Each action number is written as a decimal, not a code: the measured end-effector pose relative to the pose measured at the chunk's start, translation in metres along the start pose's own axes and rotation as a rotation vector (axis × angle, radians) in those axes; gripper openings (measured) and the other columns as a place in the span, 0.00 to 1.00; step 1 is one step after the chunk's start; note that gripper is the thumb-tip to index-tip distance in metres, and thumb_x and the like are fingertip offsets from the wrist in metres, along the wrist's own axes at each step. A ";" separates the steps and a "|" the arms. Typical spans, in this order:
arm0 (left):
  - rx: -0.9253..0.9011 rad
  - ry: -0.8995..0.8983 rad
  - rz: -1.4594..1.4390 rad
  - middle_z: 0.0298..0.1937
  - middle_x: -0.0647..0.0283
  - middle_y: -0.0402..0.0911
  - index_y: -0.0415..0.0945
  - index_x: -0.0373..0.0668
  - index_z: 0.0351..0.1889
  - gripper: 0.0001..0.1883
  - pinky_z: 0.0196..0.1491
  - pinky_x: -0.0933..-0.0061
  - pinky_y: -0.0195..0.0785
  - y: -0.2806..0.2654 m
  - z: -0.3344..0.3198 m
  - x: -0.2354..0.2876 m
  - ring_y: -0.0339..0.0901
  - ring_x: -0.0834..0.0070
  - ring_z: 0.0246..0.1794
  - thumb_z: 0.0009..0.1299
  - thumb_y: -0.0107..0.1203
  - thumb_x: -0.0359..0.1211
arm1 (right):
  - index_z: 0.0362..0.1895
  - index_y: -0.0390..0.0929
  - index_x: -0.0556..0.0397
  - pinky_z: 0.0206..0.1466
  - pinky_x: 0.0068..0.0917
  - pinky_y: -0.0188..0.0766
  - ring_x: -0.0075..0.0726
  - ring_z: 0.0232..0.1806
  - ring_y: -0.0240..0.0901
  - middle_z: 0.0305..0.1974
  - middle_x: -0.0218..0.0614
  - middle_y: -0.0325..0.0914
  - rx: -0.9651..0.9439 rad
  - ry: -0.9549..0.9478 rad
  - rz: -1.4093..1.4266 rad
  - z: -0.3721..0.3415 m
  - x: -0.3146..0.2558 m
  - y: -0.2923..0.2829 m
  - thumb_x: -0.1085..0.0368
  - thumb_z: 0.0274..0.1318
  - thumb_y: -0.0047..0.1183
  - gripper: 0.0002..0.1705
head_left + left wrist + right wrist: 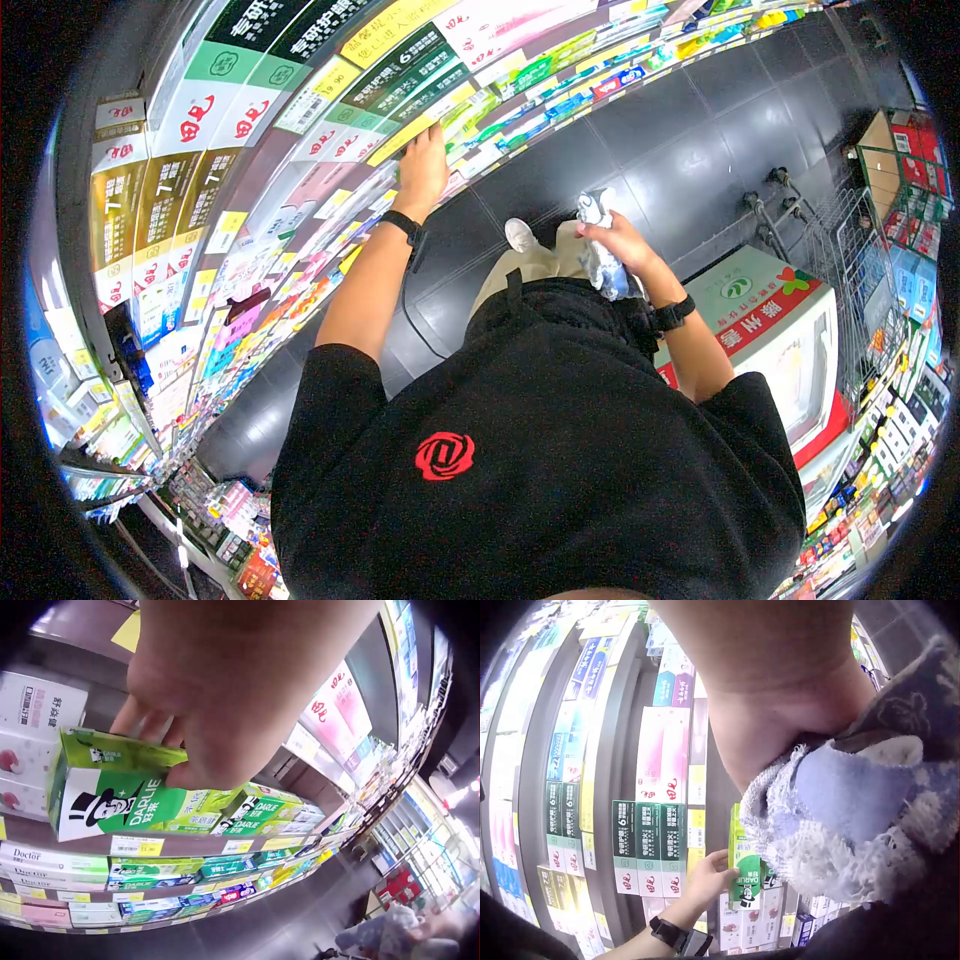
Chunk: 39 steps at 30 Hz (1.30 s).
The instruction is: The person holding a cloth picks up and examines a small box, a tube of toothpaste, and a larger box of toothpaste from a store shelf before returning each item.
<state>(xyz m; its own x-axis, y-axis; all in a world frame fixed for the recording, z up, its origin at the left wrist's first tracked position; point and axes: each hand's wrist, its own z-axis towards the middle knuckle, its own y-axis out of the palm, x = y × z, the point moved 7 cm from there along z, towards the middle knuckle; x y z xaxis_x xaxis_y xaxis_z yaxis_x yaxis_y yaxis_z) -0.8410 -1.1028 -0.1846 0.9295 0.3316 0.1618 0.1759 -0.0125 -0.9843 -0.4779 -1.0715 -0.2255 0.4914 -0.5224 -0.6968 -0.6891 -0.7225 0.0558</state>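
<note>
My left hand (pixel 424 172) reaches to the shelf in the head view. In the left wrist view, its thumb lies along the front of a green Darlie toothpaste box (pixel 112 804), with the fingers over the top and behind. The same hand and box (pixel 745 889) show small in the right wrist view. Held low by my waist, a crumpled blue-and-white cloth (pixel 605 262) sits in my right hand (pixel 625 243), thumb across it. Up close the cloth (pixel 832 817) has a shaggy, fringed edge.
More Darlie boxes (pixel 262 810) stand beside the gripped one, above price tags and lower rows of toothpaste. White boxes (pixel 34 735) adjoin it on the left. Behind my right arm are a white cabinet (pixel 770 310) with a red-and-green top and a wire cart (pixel 865 270).
</note>
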 end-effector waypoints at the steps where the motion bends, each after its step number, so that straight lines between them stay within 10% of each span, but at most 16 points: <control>1: -0.002 0.001 0.000 0.65 0.43 0.70 0.64 0.36 0.68 0.32 0.60 0.50 0.71 0.001 0.002 0.000 0.74 0.44 0.59 0.62 0.53 0.22 | 0.52 0.77 0.62 0.57 0.30 0.72 0.32 0.48 0.79 0.44 0.39 0.84 0.000 0.001 0.001 0.001 0.002 -0.002 0.58 0.59 0.61 0.23; 3: -0.058 -0.046 0.030 0.63 0.42 0.72 0.64 0.36 0.67 0.30 0.59 0.49 0.72 0.009 0.008 -0.003 0.75 0.44 0.59 0.63 0.52 0.22 | 0.57 0.72 0.68 0.53 0.31 0.73 0.36 0.46 0.78 0.47 0.46 0.82 0.017 -0.013 -0.034 0.003 0.004 -0.007 0.49 0.49 0.67 0.40; 15: -0.107 -0.114 0.101 0.61 0.41 0.74 0.69 0.37 0.61 0.22 0.61 0.48 0.71 0.043 0.032 -0.018 0.75 0.46 0.61 0.67 0.51 0.24 | 0.67 0.57 0.80 0.68 0.36 0.65 0.51 0.63 0.71 0.60 0.66 0.72 0.053 0.101 -0.108 0.010 0.051 -0.024 0.42 0.47 0.67 0.59; 31: -0.120 -0.087 0.128 0.64 0.45 0.74 0.69 0.43 0.64 0.23 0.63 0.50 0.68 0.062 0.050 -0.048 0.73 0.46 0.63 0.69 0.53 0.29 | 0.57 0.72 0.69 0.57 0.31 0.70 0.35 0.49 0.75 0.48 0.44 0.81 0.035 0.073 -0.007 -0.014 0.020 -0.014 0.51 0.51 0.68 0.38; 39: 0.047 -0.159 -0.028 0.58 0.43 0.79 0.77 0.38 0.55 0.23 0.59 0.48 0.68 0.068 0.055 -0.066 0.75 0.44 0.58 0.79 0.36 0.43 | 0.49 0.78 0.63 0.51 0.30 0.74 0.33 0.43 0.79 0.42 0.38 0.84 0.040 0.049 -0.010 -0.029 -0.006 -0.010 0.57 0.57 0.64 0.24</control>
<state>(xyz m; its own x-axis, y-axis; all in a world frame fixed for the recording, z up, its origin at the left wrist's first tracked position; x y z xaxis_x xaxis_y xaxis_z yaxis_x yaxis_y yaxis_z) -0.9086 -1.0737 -0.2662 0.8608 0.4760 0.1800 0.1824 0.0417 -0.9823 -0.4588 -1.0746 -0.2014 0.5232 -0.5379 -0.6610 -0.7044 -0.7096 0.0199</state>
